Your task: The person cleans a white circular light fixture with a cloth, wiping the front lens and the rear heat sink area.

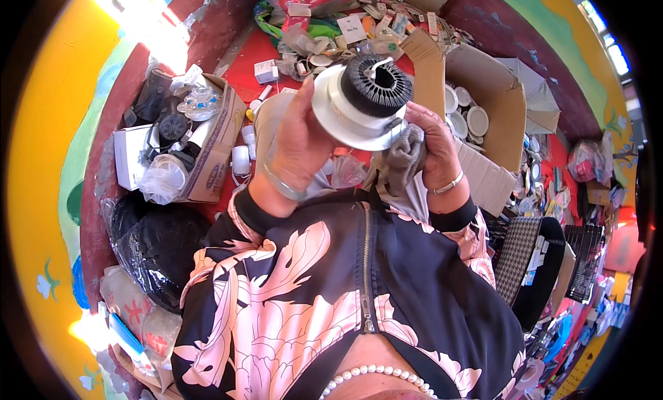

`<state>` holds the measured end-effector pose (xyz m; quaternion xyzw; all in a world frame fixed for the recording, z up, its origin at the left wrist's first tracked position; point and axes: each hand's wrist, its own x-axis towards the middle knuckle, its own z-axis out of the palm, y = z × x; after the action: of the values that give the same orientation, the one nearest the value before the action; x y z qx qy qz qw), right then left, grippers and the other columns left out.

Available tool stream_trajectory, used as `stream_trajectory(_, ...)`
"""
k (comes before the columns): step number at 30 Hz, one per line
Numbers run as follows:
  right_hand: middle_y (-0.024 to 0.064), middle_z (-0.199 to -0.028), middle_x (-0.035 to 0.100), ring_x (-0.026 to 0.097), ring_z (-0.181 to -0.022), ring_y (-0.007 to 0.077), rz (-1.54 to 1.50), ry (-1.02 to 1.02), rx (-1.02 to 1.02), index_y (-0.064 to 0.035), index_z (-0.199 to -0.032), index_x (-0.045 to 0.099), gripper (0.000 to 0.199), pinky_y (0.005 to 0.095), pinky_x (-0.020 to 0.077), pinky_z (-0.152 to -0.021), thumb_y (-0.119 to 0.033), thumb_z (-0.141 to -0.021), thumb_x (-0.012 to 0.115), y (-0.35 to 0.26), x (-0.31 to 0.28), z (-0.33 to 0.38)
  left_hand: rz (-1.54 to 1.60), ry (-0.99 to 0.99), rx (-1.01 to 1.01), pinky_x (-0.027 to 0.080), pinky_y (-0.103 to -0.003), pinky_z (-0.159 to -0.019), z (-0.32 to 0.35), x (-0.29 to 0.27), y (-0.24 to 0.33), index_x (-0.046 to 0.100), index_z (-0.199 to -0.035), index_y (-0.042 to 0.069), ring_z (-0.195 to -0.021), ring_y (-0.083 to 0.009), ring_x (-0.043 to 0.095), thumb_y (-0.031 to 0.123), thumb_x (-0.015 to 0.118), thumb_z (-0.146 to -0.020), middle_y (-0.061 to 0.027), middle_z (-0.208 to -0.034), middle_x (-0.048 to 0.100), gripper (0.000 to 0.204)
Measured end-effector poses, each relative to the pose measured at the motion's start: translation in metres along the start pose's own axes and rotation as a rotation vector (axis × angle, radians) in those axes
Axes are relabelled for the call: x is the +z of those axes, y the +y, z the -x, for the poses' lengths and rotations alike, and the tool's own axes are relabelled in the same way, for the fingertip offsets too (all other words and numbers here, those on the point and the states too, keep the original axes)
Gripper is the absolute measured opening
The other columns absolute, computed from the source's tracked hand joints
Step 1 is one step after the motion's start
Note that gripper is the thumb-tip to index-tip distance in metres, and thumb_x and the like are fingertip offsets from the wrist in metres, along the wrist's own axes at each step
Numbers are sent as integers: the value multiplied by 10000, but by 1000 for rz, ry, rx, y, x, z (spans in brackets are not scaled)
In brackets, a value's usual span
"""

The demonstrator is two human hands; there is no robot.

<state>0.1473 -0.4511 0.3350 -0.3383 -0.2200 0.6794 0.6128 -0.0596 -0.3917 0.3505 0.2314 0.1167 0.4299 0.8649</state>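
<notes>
In front of my chest I hold up a round white downlight (pixel 333 111) with a black finned heat sink on top and a short white wire at its middle. My left hand (pixel 298 139) grips the wide white rim, thumb at the edge. On the other side my right hand (pixel 436 143) steadies the fitting, fingers closed around a crumpled grey-brown cloth (pixel 405 153) pressed to the rim. Parts of the right fingers are hidden behind the lamp and cloth.
To the left is a cardboard box (pixel 219 141) of mixed lamps and wrapped parts. At right, another cardboard box (pixel 510 106) holds white round discs. Small boxes and bulbs (pixel 387 20) pile up at the far side. A black plastic bag (pixel 155 244) lies near my left elbow.
</notes>
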Motion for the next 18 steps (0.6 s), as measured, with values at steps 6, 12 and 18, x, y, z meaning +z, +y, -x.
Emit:
stream_trajectory(6, 99, -974, 653, 640, -835, 140, 259, -18, 109, 59, -1111, 579, 279, 262, 523, -749, -46, -853, 585, -17, 6, 15, 339, -281, -390, 443, -420, -963, -12, -38, 1, 451, -1266, -24, -1083, -305, 565, 399, 341, -977, -195, -1213, 552, 524)
stream_trajectory(12, 97, -979, 637, 625, -831, 132, 271, 34, -70, 33, -1049, 585, 204, 256, 517, -728, -23, -853, 561, -44, 12, 26, 284, -172, -201, 458, -423, -945, -6, -46, -1, 484, -1238, -14, -1056, -287, 583, 326, 322, -984, -178, -1159, 587, 455)
stream_trajectory(18, 41, -886, 629, 603, -812, 97, 576, 19, -250, 9, -961, 624, 153, 215, 489, -701, 27, -812, 592, -67, 53, 52, 136, -12, -56, 485, -431, -902, 13, -37, 0, 471, -1246, -1, -1030, -295, 596, 389, 403, -926, -172, -1155, 585, 509)
